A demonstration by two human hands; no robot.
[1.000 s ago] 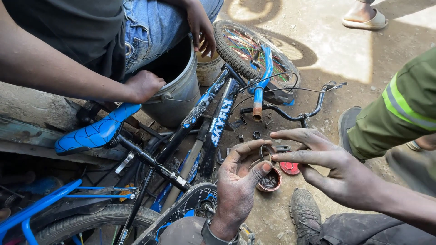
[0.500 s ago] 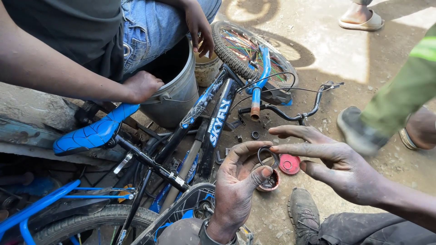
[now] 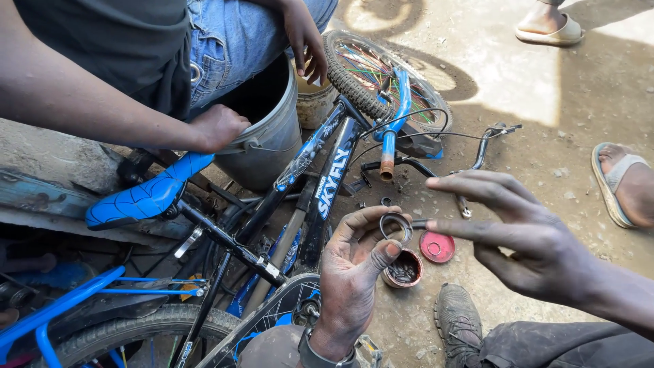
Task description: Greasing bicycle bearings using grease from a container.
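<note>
My left hand (image 3: pixel 354 266), black with grease, holds a small metal bearing ring (image 3: pixel 396 225) between thumb and fingertips. My right hand (image 3: pixel 524 232) hovers just to the right, fingers spread, with its index fingertip touching the ring's edge. Below the ring a small open red tin of dark grease (image 3: pixel 403 268) stands on the dirt. Its red lid (image 3: pixel 437 247) lies beside it. A small black-and-blue bicycle (image 3: pixel 327 177) lies on its side in front of me, with a blue saddle (image 3: pixel 146 194) at the left.
Another person in jeans and a dark shirt sits on a grey metal bucket (image 3: pixel 269 146), one fist (image 3: pixel 218 127) on its rim. Small nuts and rings lie by the handlebar (image 3: pixel 388 146). Sandalled feet (image 3: pixel 548 27) stand at top right and a foot (image 3: pixel 627 184) at right. My shoe (image 3: pixel 458 320) is below.
The ring has risen slightly between my hands. The other person in green at the right has stepped away; only a sandalled foot is left there.
</note>
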